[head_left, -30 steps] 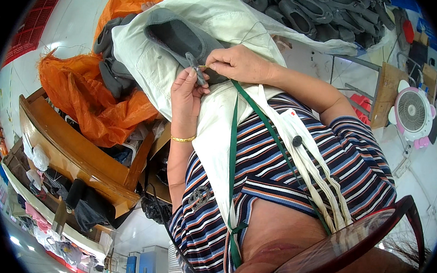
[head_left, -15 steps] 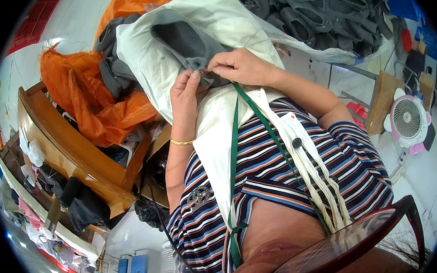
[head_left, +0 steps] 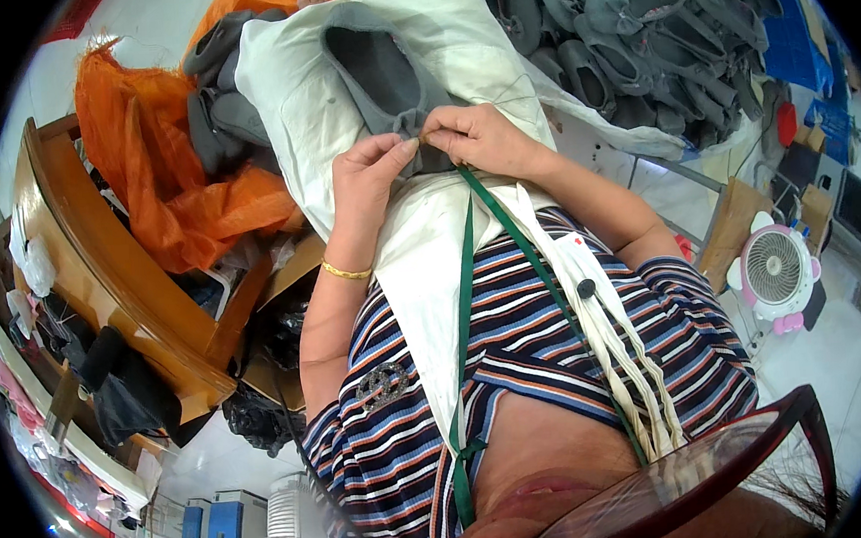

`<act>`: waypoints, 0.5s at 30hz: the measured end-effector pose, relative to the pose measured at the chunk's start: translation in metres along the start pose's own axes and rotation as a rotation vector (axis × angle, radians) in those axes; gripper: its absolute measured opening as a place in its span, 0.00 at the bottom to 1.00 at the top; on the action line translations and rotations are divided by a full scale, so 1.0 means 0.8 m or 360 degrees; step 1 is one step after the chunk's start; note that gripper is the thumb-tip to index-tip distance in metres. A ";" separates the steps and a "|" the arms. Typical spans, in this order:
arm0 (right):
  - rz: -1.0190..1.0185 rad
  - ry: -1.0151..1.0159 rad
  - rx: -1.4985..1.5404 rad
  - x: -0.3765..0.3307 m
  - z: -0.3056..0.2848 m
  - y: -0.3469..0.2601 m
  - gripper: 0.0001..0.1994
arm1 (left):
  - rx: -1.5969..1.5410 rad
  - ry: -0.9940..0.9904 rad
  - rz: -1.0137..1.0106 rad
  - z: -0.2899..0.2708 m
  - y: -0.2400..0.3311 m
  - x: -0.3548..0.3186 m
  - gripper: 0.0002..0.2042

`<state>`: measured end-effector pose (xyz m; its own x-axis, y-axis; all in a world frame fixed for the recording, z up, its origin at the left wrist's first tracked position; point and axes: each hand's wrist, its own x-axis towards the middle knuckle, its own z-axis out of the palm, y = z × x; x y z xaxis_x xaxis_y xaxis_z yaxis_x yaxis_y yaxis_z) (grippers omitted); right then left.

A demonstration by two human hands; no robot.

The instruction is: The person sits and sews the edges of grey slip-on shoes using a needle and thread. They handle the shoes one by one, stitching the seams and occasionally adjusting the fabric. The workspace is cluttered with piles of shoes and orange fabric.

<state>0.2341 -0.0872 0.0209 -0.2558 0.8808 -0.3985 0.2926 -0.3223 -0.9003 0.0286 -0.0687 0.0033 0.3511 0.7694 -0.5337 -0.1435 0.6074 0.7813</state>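
A grey fabric shoe upper point(head_left: 379, 75) lies on the white apron cloth point(head_left: 292, 100) over my lap. My left hand point(head_left: 371, 179) pinches the near edge of the grey upper with thumb and forefinger. My right hand point(head_left: 477, 138) pinches the same edge right beside it, fingertips almost touching the left ones. A thin thread point(head_left: 509, 95) runs from the right hand's fingers across the cloth. Any needle is too small to make out. A gold bangle point(head_left: 347, 271) sits on my left wrist.
A large heap of grey shoe uppers point(head_left: 633, 30) lies at the upper right. An orange mesh sack point(head_left: 164, 177) with more grey pieces sits to the left, beside a wooden chair frame point(head_left: 106, 279). A small pink-and-white fan point(head_left: 776, 272) stands on the floor at right.
Both hands have stayed pinched together on the grey upper's edge. The right hand's fingers shifted slightly toward the left hand, and the upper has turned a little on the cloth.
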 end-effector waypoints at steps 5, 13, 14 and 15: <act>0.0046 0.0047 0.0087 0.001 0.007 -0.005 0.07 | -0.0022 0.0011 -0.0054 0.003 0.006 -0.001 0.04; 0.0075 0.0007 0.0070 0.002 0.005 -0.007 0.08 | -0.0088 -0.0012 0.0055 0.004 -0.013 0.001 0.05; 0.0085 0.0015 0.0085 0.002 0.005 -0.004 0.08 | -0.0127 -0.0022 0.0081 0.004 -0.015 0.001 0.06; 0.0095 0.0023 0.0101 0.003 0.006 -0.002 0.08 | -0.0188 -0.0030 0.0087 0.004 -0.016 0.002 0.06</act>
<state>0.2288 -0.0865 0.0207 -0.2263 0.8642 -0.4495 0.2479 -0.3951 -0.8845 0.0339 -0.0763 -0.0067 0.3570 0.7986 -0.4845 -0.2705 0.5848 0.7647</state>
